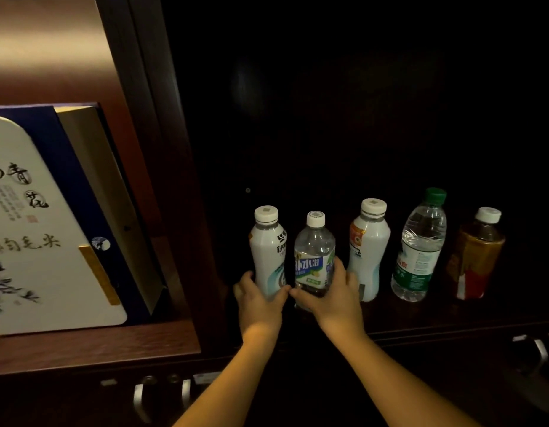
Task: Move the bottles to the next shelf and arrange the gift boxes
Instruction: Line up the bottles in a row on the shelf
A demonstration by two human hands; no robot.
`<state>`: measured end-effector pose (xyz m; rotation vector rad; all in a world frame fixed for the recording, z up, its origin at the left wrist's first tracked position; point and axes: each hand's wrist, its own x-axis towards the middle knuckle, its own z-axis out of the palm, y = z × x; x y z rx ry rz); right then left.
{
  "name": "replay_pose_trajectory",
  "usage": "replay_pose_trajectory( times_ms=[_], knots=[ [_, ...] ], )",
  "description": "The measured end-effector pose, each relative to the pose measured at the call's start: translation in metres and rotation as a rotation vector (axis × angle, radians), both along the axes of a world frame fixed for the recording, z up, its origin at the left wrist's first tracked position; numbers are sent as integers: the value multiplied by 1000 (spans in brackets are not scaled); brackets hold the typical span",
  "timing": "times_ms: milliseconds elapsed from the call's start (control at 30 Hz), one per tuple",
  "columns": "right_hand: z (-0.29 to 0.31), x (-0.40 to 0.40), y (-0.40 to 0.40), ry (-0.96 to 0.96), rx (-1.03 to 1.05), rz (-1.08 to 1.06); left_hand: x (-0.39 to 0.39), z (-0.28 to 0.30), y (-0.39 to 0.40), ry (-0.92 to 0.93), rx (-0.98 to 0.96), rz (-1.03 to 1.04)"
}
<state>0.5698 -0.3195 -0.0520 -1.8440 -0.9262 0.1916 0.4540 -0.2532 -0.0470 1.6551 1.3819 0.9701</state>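
Several bottles stand in a row in the dark right-hand shelf compartment. My left hand (257,298) grips the base of a white bottle (268,251) at the left end. My right hand (331,295) wraps the lower part of a clear bottle with a blue label (313,257) beside it. Further right stand a second white bottle (368,248), a clear water bottle with a green cap (419,245) and an amber tea bottle (476,254). A white and blue gift box (42,229) leans in the left compartment.
A dark wooden divider (174,180) separates the lit left compartment from the dark right one. The shelf's front edge (451,329) runs below the bottles. Metal cabinet handles (140,396) and another handle (541,352) sit underneath.
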Motion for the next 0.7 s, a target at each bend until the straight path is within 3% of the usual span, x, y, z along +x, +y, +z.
replay_pose_trajectory(
  times_ms=[233,567,700],
  knots=[
    [-9,5,2,117,119,64,-8,-10,0,-6,40,-59],
    [-14,4,9,82,152,40,-3,-12,3,36,78,-30],
    [-13,2,9,100,150,41,-6,-14,1,-48,37,-47]
  ],
)
